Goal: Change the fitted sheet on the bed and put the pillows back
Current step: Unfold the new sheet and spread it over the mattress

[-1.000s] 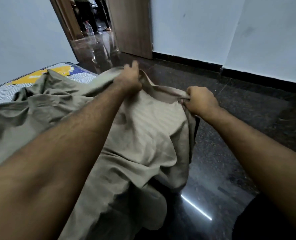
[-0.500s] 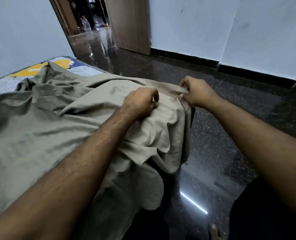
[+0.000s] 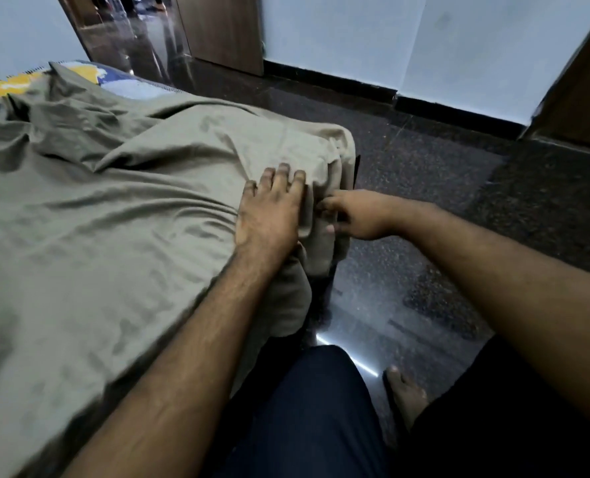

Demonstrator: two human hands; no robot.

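olive-grey cotton, the fitted sheet (image 3: 107,243) lies rumpled over the bed, covering nearly all of it and hanging in loose folds over the near corner toward the dark speckled floor (image 3: 435,188). at the far end of the sheet a strip of patterned mattress (image 3: 128,86), striped with yellow and blue patches, shows uncovered.

the left hand (image 3: 269,208) lies flat on top of the sheet just inside that near corner, fingers spread and straight, pressing the cloth down. the right hand (image 3: 355,215) sits just beside it, over the edge of the sheet's corner, its thumb and fingers curled into the hanging fold and pinching the cloth there; the fingertips are partly buried in the fabric, so how much is gathered cannot be told.

below the sheet's hanging corner, the person's dark trousers (image 3: 314,408) and a bare foot (image 3: 405,398) stand on the floor. beyond the sheet's far end, a wooden door (image 3: 221,29) stands open against a pale wall (image 3: 372,36) with a black skirting.
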